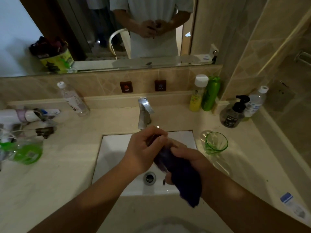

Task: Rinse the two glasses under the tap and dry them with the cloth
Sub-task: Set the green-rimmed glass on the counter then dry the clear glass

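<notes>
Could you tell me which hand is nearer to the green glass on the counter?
Right. The right hand is just beside the green glass; the left hand is farther, over the sink.

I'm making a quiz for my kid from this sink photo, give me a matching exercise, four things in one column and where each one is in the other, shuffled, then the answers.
Things:
1. green glass
2. dark purple cloth
3. pump bottle
4. clear bottle with white cap

Places:
A. back left of the counter, left of the tap
B. gripped in the right hand, over the sink
C. on the counter just right of the sink
D. far right back corner of the counter

Pairs: 1-C, 2-B, 3-D, 4-A
</notes>
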